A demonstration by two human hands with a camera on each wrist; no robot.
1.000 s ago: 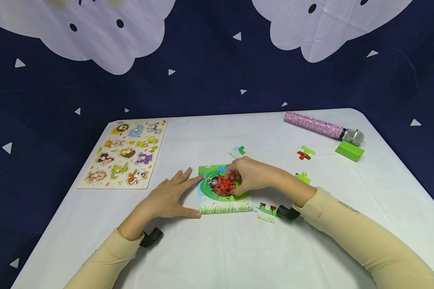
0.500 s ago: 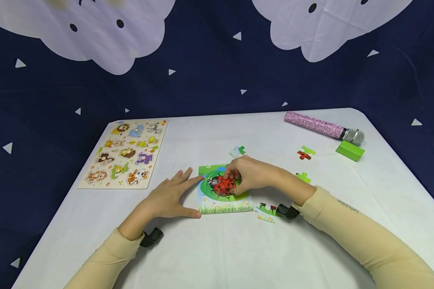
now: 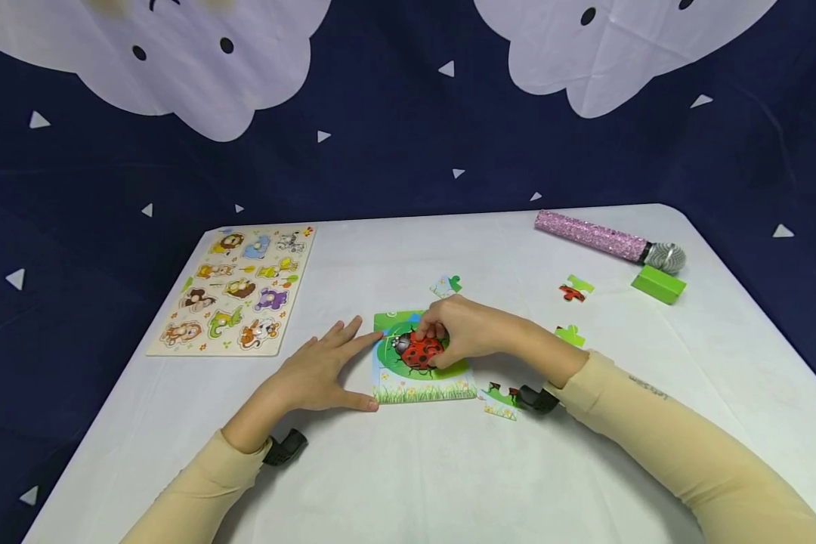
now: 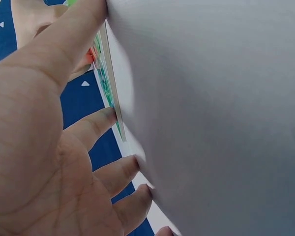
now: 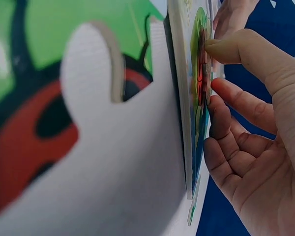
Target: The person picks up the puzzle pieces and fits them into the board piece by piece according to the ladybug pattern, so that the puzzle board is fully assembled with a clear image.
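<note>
A square puzzle board [image 3: 425, 394] with a ladybug picture lies flat on the white table. My left hand [image 3: 319, 372] is spread at its left side; its thumb and index fingertips touch the board's edge, as the left wrist view also shows. Over the right half of the picture, my right hand [image 3: 472, 329] pinches a red ladybug piece [image 5: 206, 73] between thumb and index finger, low against the board's surface, with the other fingers curled. The piece's exact outline is partly hidden by the fingers.
Loose puzzle pieces lie behind the board [image 3: 443, 285], beside the right wrist [image 3: 501, 409], and farther right [image 3: 571, 334] [image 3: 574, 288]. An animal puzzle board [image 3: 207, 321] is at the left. A pink glittery microphone [image 3: 591, 233] and a green block [image 3: 658, 284] are at the back right.
My right hand has shifted slightly to the left over the ladybug picture, its fingertips still low on the board. The left hand and the board have not moved.
</note>
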